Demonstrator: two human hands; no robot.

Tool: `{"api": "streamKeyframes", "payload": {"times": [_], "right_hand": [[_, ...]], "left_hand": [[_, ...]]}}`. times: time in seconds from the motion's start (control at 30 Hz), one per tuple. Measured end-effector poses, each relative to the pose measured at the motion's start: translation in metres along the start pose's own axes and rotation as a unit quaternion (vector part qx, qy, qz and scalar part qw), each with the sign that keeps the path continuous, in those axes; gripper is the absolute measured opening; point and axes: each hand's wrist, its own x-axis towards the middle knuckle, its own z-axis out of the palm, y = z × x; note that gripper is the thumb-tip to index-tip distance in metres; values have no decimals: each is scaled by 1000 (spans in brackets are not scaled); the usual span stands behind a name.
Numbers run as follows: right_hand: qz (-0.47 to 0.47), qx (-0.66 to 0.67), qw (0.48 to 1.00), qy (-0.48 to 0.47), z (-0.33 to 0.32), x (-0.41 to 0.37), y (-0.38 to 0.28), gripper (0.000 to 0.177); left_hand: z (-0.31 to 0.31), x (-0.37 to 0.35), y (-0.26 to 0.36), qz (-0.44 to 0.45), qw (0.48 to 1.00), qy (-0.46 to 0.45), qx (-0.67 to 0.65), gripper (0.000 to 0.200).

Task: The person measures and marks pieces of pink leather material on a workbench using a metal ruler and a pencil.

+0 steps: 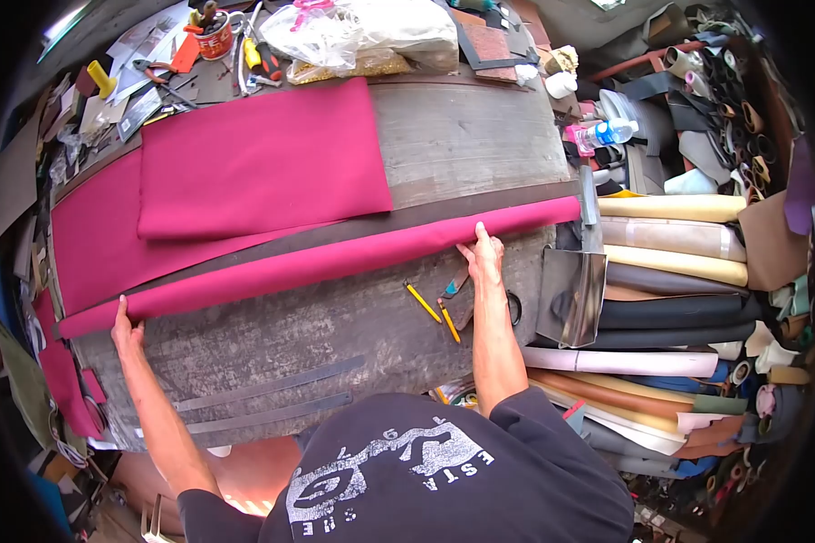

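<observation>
A long crimson roll of sheet material (317, 270) lies slantwise across the worktable (272, 335). My left hand (127, 324) grips its near side close to the left end. Farther right, my right hand (484, 253) holds the same roll, thumb pressed on top; the fingers underneath are partly hidden. Beyond the roll, a folded crimson piece (263, 158) rests over a larger flat crimson sheet (91, 231). A dark strip (480, 201) runs along the roll's far side.
Yellow pencils (423, 301) and a blade-like tool (455, 286) lie beside my right forearm. Dark strips (272, 382) are near the front edge. Plastic bags (362, 36), a red tool cup (214, 43) and pliers (158, 71) line the back. Material rolls (675, 262) are stacked at right.
</observation>
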Motion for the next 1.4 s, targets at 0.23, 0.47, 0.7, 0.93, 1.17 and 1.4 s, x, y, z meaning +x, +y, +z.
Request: {"api": "streamKeyframes", "payload": {"times": [0.23,0.47,0.7,0.93,1.17,1.4], "right_hand": [[49,24,991,126,23,41,-39,33],[-179,-89,967,160,-11,86,-14,41],[-269,121,954,48,-26,-80,-154,44],[-327,363,869,-69,-120,-186,-258,25],[-454,456,765,-6,-356,-322,-250,44],[-504,420,747,-108,-520,-569,-253,43]], "left_hand": [[10,5,19,-59,998,-8,1,55],[-48,56,-7,35,999,14,16,45],[-138,-38,78,180,982,-37,-47,42],[-71,-163,191,410,820,-357,-177,53],[41,-184,190,419,753,-489,-133,44],[182,-247,108,730,414,-544,6,49]]}}
